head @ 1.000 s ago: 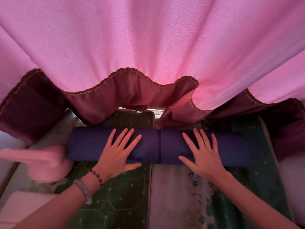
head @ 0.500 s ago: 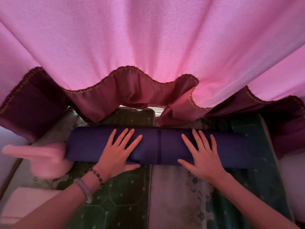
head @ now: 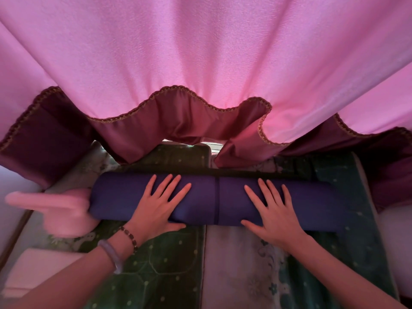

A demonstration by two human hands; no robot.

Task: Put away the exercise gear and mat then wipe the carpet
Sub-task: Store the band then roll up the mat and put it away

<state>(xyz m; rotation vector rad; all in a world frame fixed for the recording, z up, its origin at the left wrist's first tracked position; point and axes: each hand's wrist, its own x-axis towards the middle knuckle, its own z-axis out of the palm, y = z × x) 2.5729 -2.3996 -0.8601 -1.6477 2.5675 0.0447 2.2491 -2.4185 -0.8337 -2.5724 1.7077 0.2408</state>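
Pink curtain (head: 200,63) fills twelve o'clock, its dark hem drooping almost onto the work. Below it I see green patterned cushions (head: 156,264) spanning six o'clock. Across the centre lies the rolled purple mat (head: 209,197), banded at its middle, tucked near the hem, I judge for storage. A blurred pink object (head: 55,210) touches its nine o'clock end; what it is I cannot tell. My left hand (head: 156,208) and right hand (head: 272,210) lie flat, fingers spread, gripping nothing, pressing the roll so it stays wound.

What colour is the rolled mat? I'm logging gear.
Dark purple-blue rolled mat, seen in the head view.
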